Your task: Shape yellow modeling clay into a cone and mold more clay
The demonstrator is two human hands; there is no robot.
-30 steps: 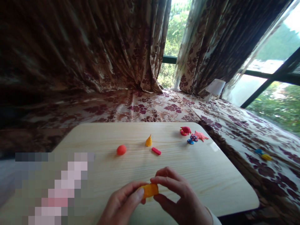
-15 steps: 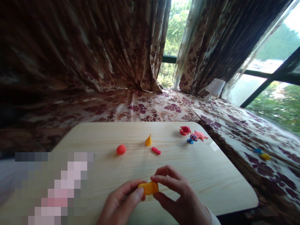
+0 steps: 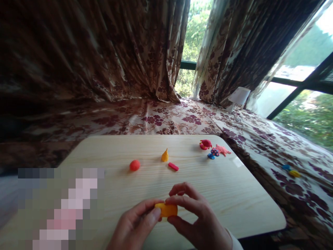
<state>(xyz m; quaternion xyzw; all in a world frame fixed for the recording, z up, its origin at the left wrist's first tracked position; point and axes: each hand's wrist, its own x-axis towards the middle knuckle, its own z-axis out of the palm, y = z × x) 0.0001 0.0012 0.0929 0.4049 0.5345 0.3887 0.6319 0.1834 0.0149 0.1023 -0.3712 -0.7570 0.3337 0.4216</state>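
Observation:
A short, thick piece of yellow modelling clay point(image 3: 169, 210) is held above the near part of the table. My left hand point(image 3: 137, 222) pinches its left end between thumb and fingers. From the right, my right hand point(image 3: 200, 217) closes thumb and index finger on its top and bottom edges, other fingers curled above. Beyond the hands on the table lie an orange-red clay ball point(image 3: 134, 165), a yellow teardrop-shaped piece point(image 3: 164, 155) with its tip up, and a small pinkish-red clay bar point(image 3: 173, 166).
On the table's point(image 3: 111, 149) far right sit a red clay figure point(image 3: 205, 144), a blue stand with a dotted ball point(image 3: 214, 152) and a pink flat figure point(image 3: 223, 150). Blue and yellow pieces point(image 3: 294, 173) lie on flowered cloth, right. A white lamp point(image 3: 239, 96) stands behind. A blurred patch covers lower left.
My right thumb and index finger have slid a little left along the yellow clay, and the clay has turned slightly. The things on the table stay in place.

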